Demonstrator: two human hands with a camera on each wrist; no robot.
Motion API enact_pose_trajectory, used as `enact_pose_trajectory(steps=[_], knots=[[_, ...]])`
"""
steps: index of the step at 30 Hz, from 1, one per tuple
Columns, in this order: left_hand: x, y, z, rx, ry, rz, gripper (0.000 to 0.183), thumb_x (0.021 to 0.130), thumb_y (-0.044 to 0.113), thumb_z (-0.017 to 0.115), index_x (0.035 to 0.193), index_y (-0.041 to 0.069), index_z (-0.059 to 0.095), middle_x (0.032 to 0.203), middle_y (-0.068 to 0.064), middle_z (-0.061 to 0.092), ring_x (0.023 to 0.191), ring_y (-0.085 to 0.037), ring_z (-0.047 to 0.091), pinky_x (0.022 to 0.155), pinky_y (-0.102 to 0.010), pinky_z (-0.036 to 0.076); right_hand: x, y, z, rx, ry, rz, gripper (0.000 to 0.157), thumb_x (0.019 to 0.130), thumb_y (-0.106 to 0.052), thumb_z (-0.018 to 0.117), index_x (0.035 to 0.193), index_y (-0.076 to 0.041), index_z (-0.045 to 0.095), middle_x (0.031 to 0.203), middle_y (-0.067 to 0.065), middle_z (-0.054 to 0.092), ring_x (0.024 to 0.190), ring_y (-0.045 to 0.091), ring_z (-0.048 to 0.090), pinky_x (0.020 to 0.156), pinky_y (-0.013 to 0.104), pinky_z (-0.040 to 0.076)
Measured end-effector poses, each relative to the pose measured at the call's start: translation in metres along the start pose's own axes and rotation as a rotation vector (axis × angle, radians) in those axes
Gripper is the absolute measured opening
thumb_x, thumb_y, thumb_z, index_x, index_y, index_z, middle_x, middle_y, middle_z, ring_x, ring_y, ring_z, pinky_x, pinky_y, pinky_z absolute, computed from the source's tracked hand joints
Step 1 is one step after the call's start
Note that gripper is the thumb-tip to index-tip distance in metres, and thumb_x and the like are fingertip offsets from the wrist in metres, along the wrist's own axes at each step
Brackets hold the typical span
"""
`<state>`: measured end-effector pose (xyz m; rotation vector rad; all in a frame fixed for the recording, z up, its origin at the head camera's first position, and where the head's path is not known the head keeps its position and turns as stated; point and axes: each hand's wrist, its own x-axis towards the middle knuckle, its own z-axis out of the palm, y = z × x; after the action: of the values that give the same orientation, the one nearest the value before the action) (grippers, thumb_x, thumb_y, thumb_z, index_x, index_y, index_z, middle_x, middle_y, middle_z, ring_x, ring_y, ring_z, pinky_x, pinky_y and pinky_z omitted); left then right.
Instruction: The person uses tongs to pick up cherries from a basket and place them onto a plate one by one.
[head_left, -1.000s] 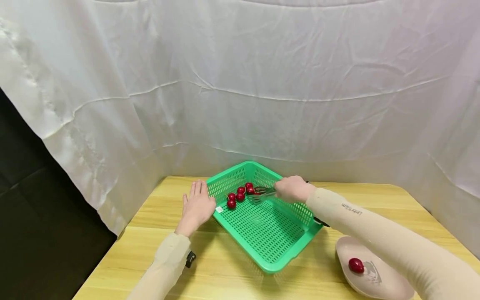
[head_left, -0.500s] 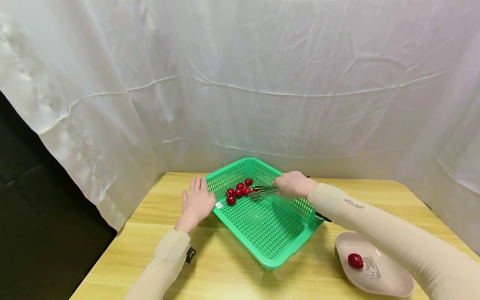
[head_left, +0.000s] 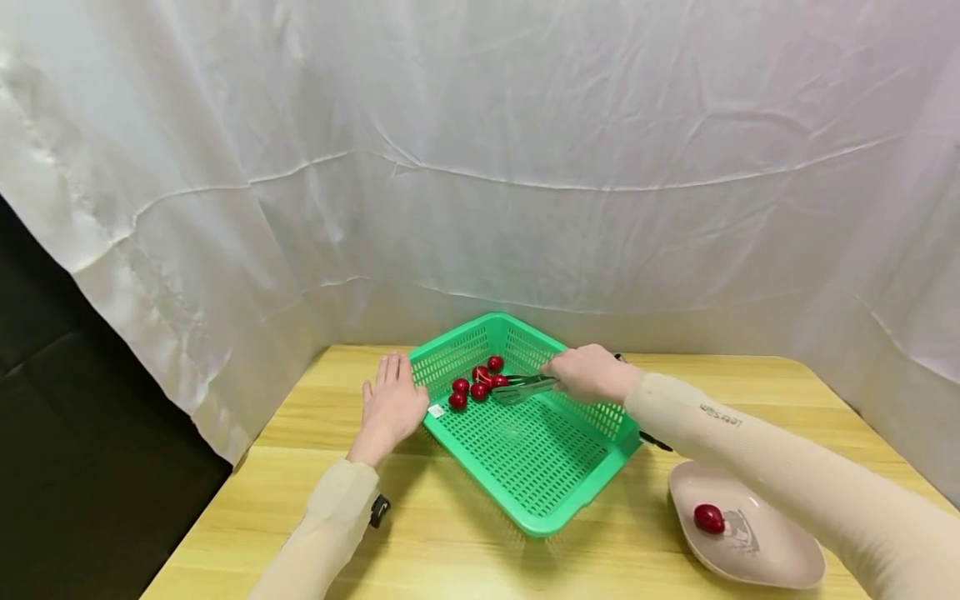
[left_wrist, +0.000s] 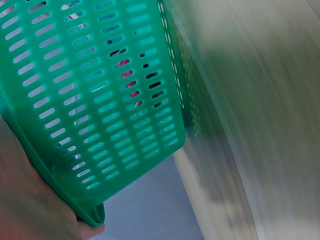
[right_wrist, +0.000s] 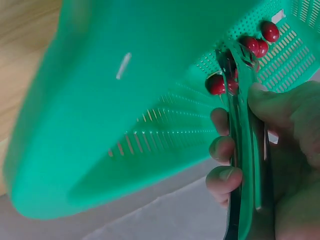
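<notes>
My right hand grips a pair of metal serving tongs, with thumb on one side and fingers curled on the other. The tongs' slotted tips reach down into the green plastic basket, right at a cluster of several red cherries in its far left part. In the right wrist view the tips overlap a dark red cherry. With fingers extended, my left hand rests on the basket's left rim; in the left wrist view that hand lies along the rim, beside the slotted wall.
A pale pink dish with one red fruit in it sits at the right front, partly under my right forearm. The wooden table carries everything. White cloth hangs behind and at both sides.
The tongs' tips have drawn closer together and lie against the cherries. A few cherries have shifted slightly within the cluster. The left hand stays on the rim.
</notes>
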<state>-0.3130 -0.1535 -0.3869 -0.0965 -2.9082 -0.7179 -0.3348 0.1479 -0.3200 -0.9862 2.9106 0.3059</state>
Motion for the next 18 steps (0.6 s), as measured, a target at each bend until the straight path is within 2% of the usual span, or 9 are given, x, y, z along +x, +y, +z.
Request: enact_pose_trajectory(steps=[6, 13, 18], knots=[[-0.001, -0.002, 0.002, 0.01, -0.001, -0.002, 0.067, 0.1, 0.028, 0.034, 0.155, -0.003, 0.011, 0.162, -0.021, 0.004, 0.149, -0.037, 0.001, 0.113, -0.063, -0.002, -0.006, 0.001, 0.003, 0.035, 0.052, -0.006, 0.04, 0.097, -0.016, 0.063, 0.135, -0.006, 0.06, 0.127, 0.012, 0.064, 0.115, 0.029, 0.061, 0.075, 0.042, 0.057], [0.002, -0.003, 0.002, 0.01, 0.0, -0.002, 0.067, 0.1, 0.028, 0.033, 0.156, -0.003, 0.01, 0.162, -0.021, 0.004, 0.149, -0.036, 0.0, 0.113, -0.063, -0.003, -0.011, 0.006, 0.007, 0.045, 0.169, -0.056, 0.04, 0.095, -0.015, 0.065, 0.134, -0.005, 0.061, 0.121, 0.012, 0.067, 0.106, 0.028, 0.065, 0.068, 0.041, 0.057], [0.002, -0.002, 0.003, 0.013, -0.006, -0.005, 0.067, 0.1, 0.028, 0.033, 0.156, -0.003, 0.011, 0.162, -0.021, 0.004, 0.149, -0.036, 0.0, 0.113, -0.063, -0.003, -0.019, 0.008, 0.011, 0.034, 0.25, -0.078, 0.038, 0.095, -0.016, 0.065, 0.132, -0.005, 0.063, 0.124, 0.015, 0.066, 0.108, 0.031, 0.065, 0.066, 0.042, 0.057]])
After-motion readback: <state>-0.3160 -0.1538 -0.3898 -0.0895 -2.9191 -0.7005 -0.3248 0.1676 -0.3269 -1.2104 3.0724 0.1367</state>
